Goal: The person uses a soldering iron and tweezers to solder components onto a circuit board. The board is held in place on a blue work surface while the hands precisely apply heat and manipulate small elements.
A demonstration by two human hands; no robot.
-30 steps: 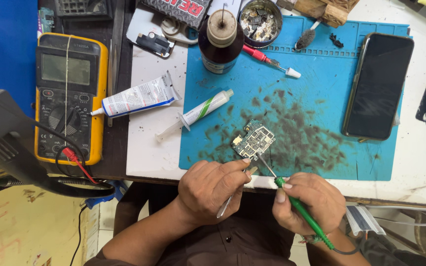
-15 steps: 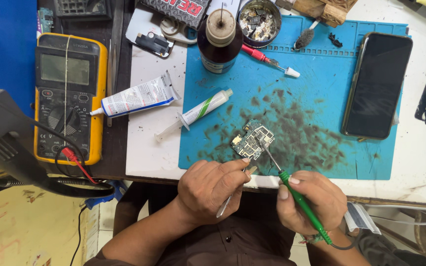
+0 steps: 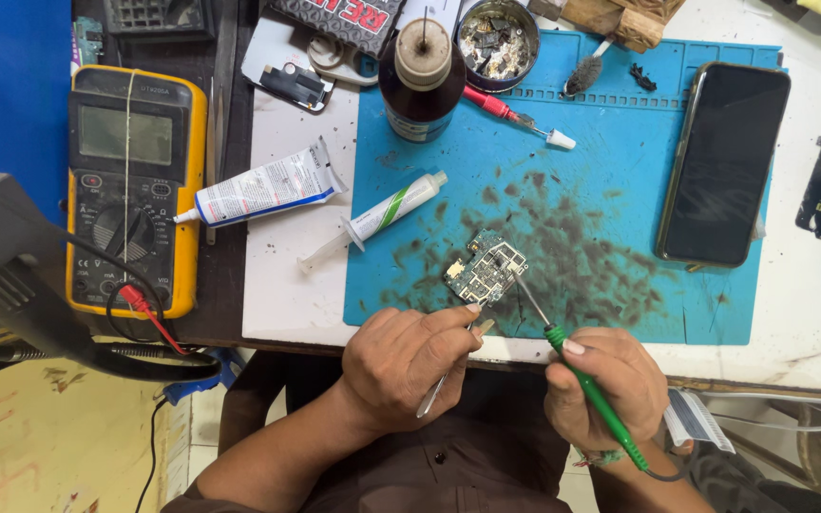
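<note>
A small circuit board [image 3: 486,268] lies on the stained blue work mat [image 3: 620,190] near its front edge. My left hand [image 3: 409,363] grips metal tweezers [image 3: 448,375] whose tips reach the board's near edge. My right hand [image 3: 610,380] holds a green-handled soldering iron [image 3: 593,391]; its thin metal tip touches the right side of the board.
A yellow multimeter [image 3: 135,190] with a red lead sits at left, a white glue tube [image 3: 263,192] and a syringe [image 3: 377,217] beside the mat. A brown bottle [image 3: 422,81], a round tin of parts [image 3: 498,43], a red-handled tool [image 3: 515,119] and a dark phone [image 3: 722,161] surround the board.
The soldering iron's tip has shifted slightly along the board's right side. My right hand moved a little to the right. My left hand stays in place with the tweezers.
</note>
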